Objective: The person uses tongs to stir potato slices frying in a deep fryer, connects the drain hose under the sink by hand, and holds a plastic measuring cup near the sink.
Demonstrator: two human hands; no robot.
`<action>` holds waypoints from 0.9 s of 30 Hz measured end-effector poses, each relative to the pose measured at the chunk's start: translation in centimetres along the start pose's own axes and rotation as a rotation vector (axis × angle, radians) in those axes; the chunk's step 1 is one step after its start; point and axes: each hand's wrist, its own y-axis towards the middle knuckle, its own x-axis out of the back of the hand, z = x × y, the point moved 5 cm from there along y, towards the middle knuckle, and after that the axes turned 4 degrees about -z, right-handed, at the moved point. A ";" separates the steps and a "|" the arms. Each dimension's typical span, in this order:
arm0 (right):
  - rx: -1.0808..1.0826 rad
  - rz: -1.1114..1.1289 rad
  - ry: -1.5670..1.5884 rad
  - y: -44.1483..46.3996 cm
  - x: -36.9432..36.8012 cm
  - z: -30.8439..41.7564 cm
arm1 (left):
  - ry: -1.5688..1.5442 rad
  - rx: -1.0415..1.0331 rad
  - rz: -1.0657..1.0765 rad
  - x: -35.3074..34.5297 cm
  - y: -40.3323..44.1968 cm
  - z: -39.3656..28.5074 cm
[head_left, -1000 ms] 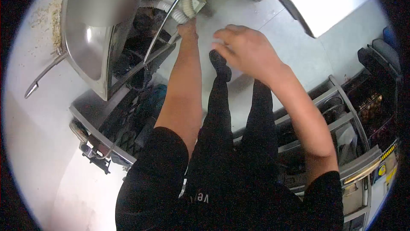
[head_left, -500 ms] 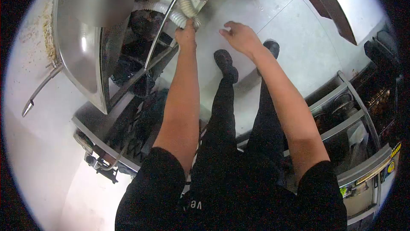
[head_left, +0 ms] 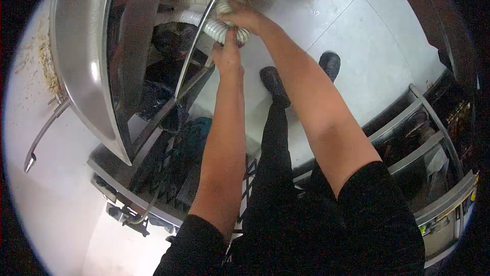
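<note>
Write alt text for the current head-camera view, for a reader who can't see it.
A person's bare left hand grips a bent, whitish, ribbed hose, with the bare right hand against or just over it. A shiny, curved metal sink is at the picture's left; two black shoes stand on a pale tiled floor.

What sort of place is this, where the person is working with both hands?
Probably a kitchen or washing area, perhaps a commercial one: there is a shiny stainless-steel sink, a slim grey metal tap beside it, and whitish ribbed flexible hoses below.
</note>
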 end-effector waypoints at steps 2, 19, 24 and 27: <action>0.031 -0.053 -0.039 1.2 -0.7 -0.8 | -0.045 -0.019 0.010 0.1 0.3 0.0; -0.113 0.243 0.147 -1.3 -0.5 -4.3 | 0.205 0.169 0.238 -0.7 1.5 3.2; -0.127 0.188 0.283 -1.6 -1.0 -4.9 | 0.106 0.140 0.236 -0.4 0.6 2.0; -0.138 0.297 0.353 -1.3 -0.9 -5.1 | 0.096 0.159 0.273 -0.2 0.0 0.8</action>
